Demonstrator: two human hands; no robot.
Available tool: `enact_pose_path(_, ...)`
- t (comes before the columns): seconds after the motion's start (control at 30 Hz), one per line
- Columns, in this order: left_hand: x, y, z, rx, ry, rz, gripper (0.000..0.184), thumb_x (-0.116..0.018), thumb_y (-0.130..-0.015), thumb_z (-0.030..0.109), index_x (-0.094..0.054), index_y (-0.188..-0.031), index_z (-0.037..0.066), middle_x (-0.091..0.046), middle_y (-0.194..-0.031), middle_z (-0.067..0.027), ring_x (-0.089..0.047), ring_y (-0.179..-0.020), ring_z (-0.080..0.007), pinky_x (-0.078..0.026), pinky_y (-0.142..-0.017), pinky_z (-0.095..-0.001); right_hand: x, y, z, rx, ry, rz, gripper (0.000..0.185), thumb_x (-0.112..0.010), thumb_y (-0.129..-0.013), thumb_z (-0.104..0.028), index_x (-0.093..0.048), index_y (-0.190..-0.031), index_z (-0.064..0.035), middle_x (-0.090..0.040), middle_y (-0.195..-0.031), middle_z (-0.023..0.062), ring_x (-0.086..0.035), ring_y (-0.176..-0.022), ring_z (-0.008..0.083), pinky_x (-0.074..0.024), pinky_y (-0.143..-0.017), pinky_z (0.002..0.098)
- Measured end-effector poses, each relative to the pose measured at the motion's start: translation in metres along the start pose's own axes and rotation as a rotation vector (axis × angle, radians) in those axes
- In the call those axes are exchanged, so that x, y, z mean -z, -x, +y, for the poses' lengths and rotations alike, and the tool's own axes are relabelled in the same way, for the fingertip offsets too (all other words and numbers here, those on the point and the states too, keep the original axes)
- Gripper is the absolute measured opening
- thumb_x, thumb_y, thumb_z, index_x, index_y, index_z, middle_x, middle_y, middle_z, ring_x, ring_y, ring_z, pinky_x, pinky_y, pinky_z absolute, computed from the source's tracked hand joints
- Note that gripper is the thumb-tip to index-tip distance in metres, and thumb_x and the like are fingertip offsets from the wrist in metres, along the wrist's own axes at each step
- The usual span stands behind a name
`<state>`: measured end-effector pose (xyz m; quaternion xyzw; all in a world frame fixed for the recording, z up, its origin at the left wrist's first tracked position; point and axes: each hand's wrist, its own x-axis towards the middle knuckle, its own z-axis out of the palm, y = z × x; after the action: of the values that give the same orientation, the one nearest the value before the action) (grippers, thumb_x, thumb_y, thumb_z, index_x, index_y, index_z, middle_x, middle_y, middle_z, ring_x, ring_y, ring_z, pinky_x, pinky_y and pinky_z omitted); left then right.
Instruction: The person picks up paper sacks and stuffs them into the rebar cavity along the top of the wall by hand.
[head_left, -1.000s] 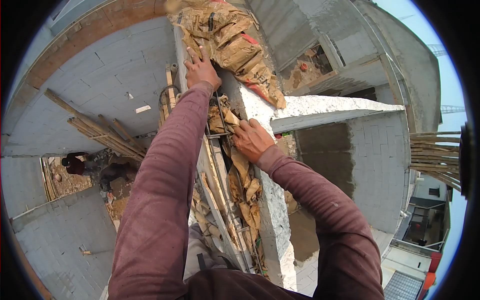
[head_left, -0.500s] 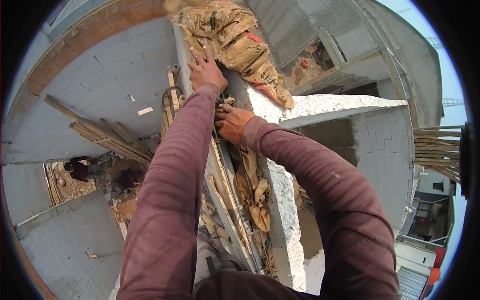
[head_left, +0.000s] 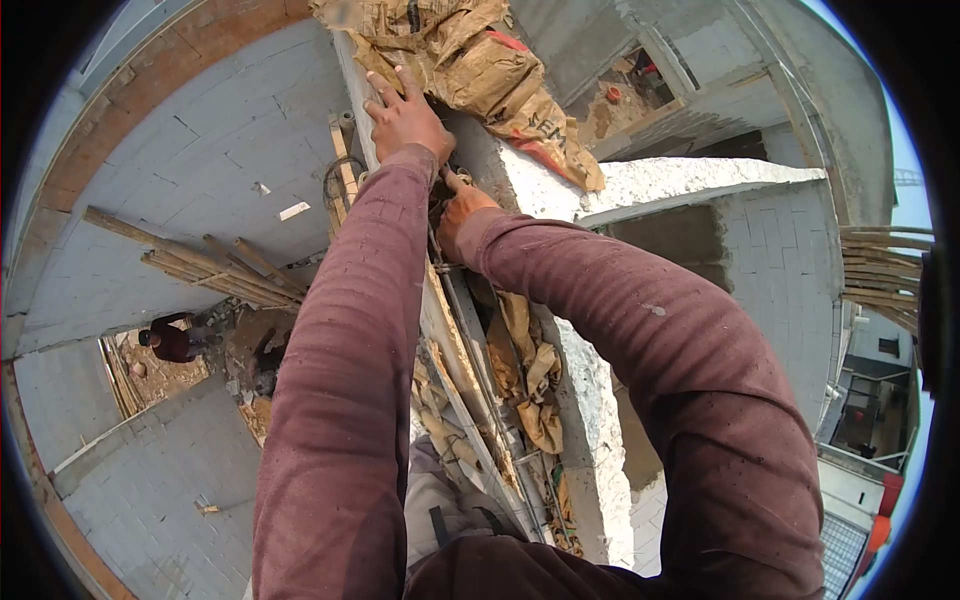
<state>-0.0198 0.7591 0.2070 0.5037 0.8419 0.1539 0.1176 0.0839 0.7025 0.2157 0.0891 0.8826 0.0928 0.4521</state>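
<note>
My left hand (head_left: 408,122) lies with spread fingers on the wall's edge, against the near end of a crumpled brown paper sack (head_left: 480,75). Just below it, my right hand (head_left: 462,212) reaches into the narrow channel; its fingers are bent and partly hidden, so what they touch cannot be made out. Crumpled brown paper (head_left: 530,365) lies in the channel nearer my body, beside thin metal bars (head_left: 472,335) and a rough wooden strip (head_left: 460,345). A white, rough-topped concrete edge (head_left: 600,430) runs along the right side.
A rough white ledge (head_left: 700,180) branches right from the wall. Wooden poles (head_left: 215,268) lean at the left, above a drop. Far below, a person in dark red (head_left: 172,342) is among rubble. More poles (head_left: 885,268) stick out at the far right.
My right hand has moved up and left along the channel, closer to my left hand, away from the paper it was touching. My left hand stays spread near the sack. The view has shifted slightly.
</note>
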Motion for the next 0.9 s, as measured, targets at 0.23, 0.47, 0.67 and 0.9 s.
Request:
enact_pose_path(0.23,0.002,0.002,0.002,0.000,0.003,0.053,0.116,-0.083,-0.072,0.023,-0.013,-0.164,0.010,-0.009,-0.166,-0.0272,-0.035,-0.142,-0.0481,-0.052,-0.106,-0.0428,-0.042,0.048,0.017,-0.087,-0.280,0.644,0.027,-0.060,-0.094,-0.026,-0.069,-0.116,-0.0132,-0.065,-0.130,0.0057,-0.054,-0.132,0.0249,-0.0292,-0.119,0.0545)
enact_pose_path(0.47,0.006,-0.002,0.005,0.004,-0.044,-0.009,0.121,-0.086,-0.071,0.037,-0.013,-0.164,0.010,-0.007,-0.166,-0.0305,-0.032,-0.143,-0.0514,-0.045,-0.111,-0.0474,-0.077,0.118,-0.008,-0.769,-0.763,1.129,0.053,-0.074,-0.088,-0.028,-0.055,-0.133,-0.0074,-0.050,-0.138,0.0173,-0.046,-0.133,0.0351,-0.0371,-0.112,0.0499)
enact_pose_path(0.67,0.006,0.004,0.010,0.037,-0.097,-0.042,0.118,-0.086,-0.074,0.037,-0.015,-0.164,0.013,-0.007,-0.167,-0.0271,-0.031,-0.145,-0.0491,-0.045,-0.112,-0.0495,-0.091,0.201,-0.133,-0.583,-1.406,1.108,0.038,-0.069,-0.093,-0.012,-0.059,-0.128,-0.0008,-0.062,-0.117,0.0246,-0.063,-0.110,0.0400,-0.0545,-0.091,0.0428)
enact_pose_path(0.9,0.004,0.005,0.011,0.039,-0.140,-0.029,0.114,-0.085,-0.075,0.040,-0.018,-0.163,0.012,-0.005,-0.168,-0.0255,-0.034,-0.143,-0.0464,-0.047,-0.111,-0.0466,-0.088,0.113,-0.168,-0.738,-1.637,0.738,0.089,-0.033,-0.104,-0.064,-0.043,-0.146,0.0140,-0.050,-0.143,0.0374,-0.047,-0.138,0.0460,-0.0334,-0.118,0.0473)
